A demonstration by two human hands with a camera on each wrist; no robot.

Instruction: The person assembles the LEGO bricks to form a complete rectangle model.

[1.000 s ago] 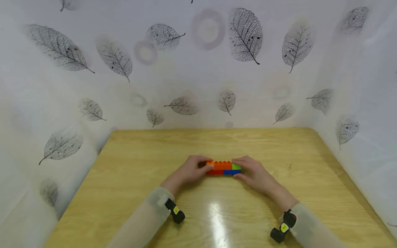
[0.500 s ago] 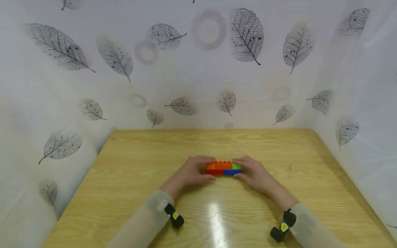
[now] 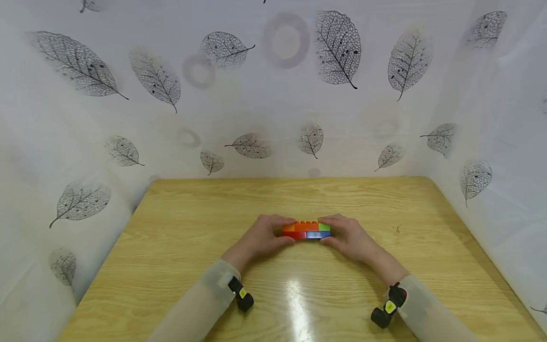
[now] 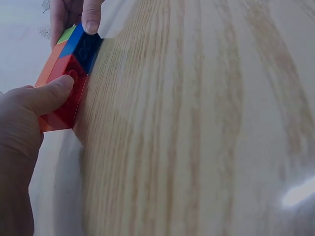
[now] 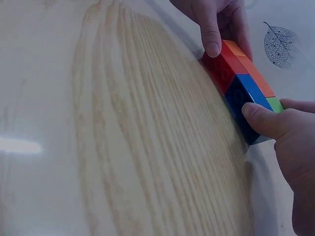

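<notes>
A two-layer block of toy building bricks is held between both hands in the head view. Its lower layer is a red brick (image 3: 296, 235) beside a blue brick (image 3: 317, 234). On top run a light orange brick (image 3: 288, 228), a red-orange brick (image 3: 306, 226) with studs up, and a green brick (image 3: 324, 227). My left hand (image 3: 266, 234) grips the red end, its thumb against the red brick's hollow underside in the left wrist view. My right hand (image 3: 348, 236) grips the blue and green end, thumb on the blue brick's underside in the right wrist view.
The wooden table (image 3: 205, 204) lies under the hands, with a bright glare toward its front. A white leaf-patterned cloth (image 3: 273, 104) hangs behind it and along both sides. Each wrist wears a small black camera, the left camera (image 3: 241, 294) and the right camera (image 3: 389, 305).
The left thumb and fingers came away from the red end half a second ago and have closed on it again. The block has tilted slightly; the right hand keeps its grip.
</notes>
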